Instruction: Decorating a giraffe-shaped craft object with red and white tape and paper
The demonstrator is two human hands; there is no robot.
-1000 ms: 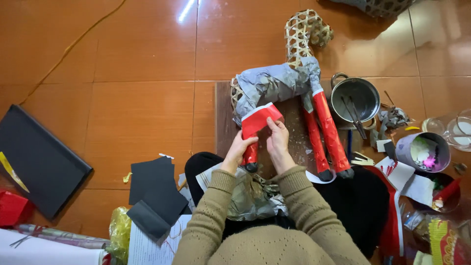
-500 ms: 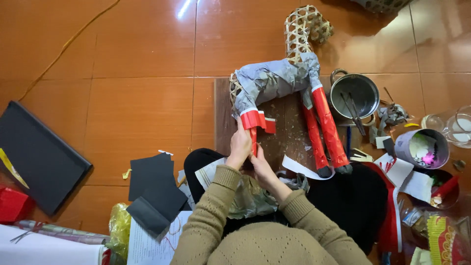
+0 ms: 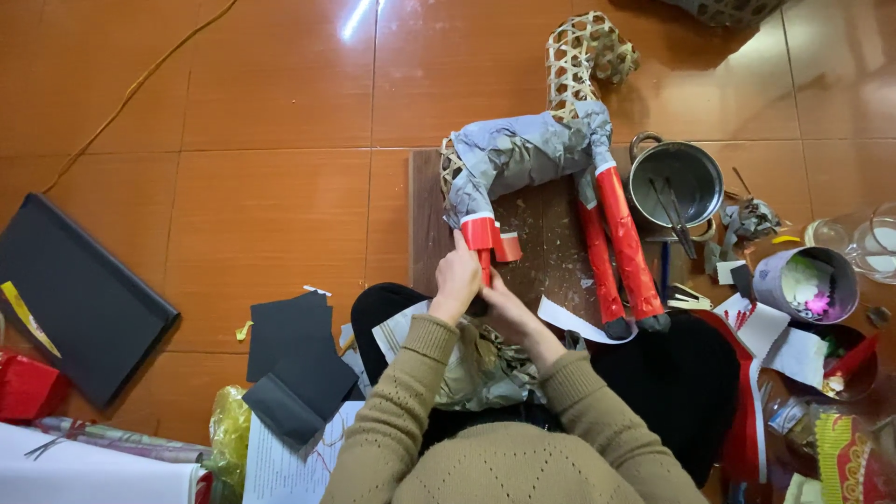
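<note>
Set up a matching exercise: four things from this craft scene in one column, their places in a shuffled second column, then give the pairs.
1. metal pot
2. black paper sheets
3. left hand
4. woven bamboo head

A. on the floor, left of the person
B. top of the animal figure
C. at the figure's red-wrapped rear leg
D. right of the figure's front legs

Pairs: 1-D, 2-A, 3-C, 4-B

I see a glossy, smooth tiled floor (image 3: 233,121) with reflected glare. The animal figure (image 3: 532,149) has an open woven cane neck and head; its body is wrapped in crumpled matt grey paper, its legs in glossy red paper. The board (image 3: 541,233) under it is rough, stained wood. The pot (image 3: 677,182) at right is dull metal. Black sheets (image 3: 294,359) at near left look like matt paper, possibly card. Both sleeves (image 3: 392,420) are ribbed knit cloth.
</note>
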